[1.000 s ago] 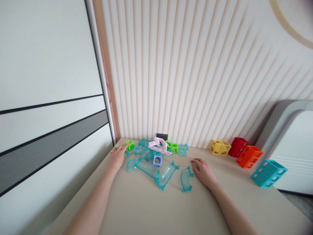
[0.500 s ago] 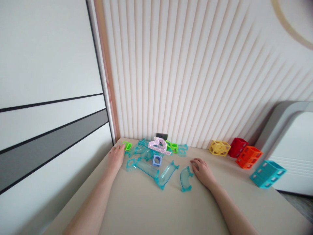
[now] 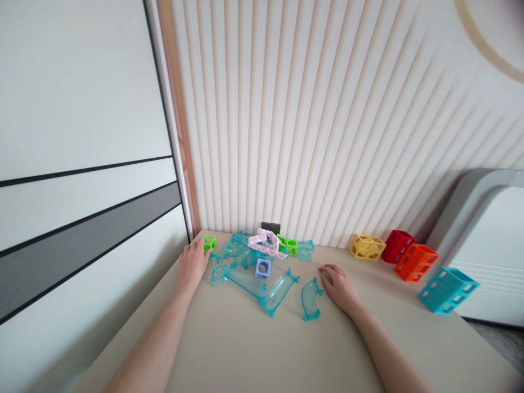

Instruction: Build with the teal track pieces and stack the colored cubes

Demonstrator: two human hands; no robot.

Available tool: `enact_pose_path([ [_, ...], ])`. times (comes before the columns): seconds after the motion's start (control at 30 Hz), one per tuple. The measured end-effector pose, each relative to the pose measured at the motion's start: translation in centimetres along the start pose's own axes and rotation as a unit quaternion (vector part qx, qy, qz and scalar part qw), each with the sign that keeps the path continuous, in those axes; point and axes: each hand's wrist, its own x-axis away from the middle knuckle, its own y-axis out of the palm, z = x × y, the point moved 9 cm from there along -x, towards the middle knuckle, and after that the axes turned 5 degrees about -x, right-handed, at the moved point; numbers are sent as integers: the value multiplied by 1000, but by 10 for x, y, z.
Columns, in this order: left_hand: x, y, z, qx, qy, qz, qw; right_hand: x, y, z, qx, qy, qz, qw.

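At the table's far left, my left hand [image 3: 194, 260] has its fingers closed at the side of a small lime-green open-frame cube block [image 3: 210, 243]. My right hand [image 3: 334, 281] lies on the table, fingers stretched forward and holding nothing. Just left of it is a curved clear-blue track piece [image 3: 309, 299]. Between the hands are a straight clear-blue track [image 3: 280, 292], a longer one [image 3: 245, 281], and a blue cube with a round hole [image 3: 262, 268]. Behind them, a pale purple spiral piece [image 3: 266, 244] rests over more blue tracks, beside other green blocks [image 3: 288, 245].
On the right stand yellow blocks [image 3: 367, 247], red blocks [image 3: 398, 245], orange blocks [image 3: 416, 262] and a teal block stack [image 3: 448, 290]. A dark object [image 3: 271, 228] sits against the ribbed wall [image 3: 286, 120]. A white panelled cabinet [image 3: 90, 229] borders the table on the left.
The green cube at my left hand has shifted slightly left and turned more upright, with the fingers now against it. My right hand has stayed in place.
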Motion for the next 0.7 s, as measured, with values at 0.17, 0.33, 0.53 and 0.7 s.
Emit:
enact_pose_path([
  [0.17, -3, 3, 1, 7, 7, -1, 1000, 0, -1, -1, -1, 3, -3, 1000],
  [0.33, -2, 5, 1, 8, 8, -1, 1000, 0, -2, -3, 1, 3, -2, 1000],
  [0.53, 3, -2, -8, 19, -27, 21, 999, -1, 0, 0, 4, 6, -8, 1000],
  [0.7, 5, -27, -20, 64, -76, 73, 992, 0, 2, 1, 3, 4, -8, 1000],
])
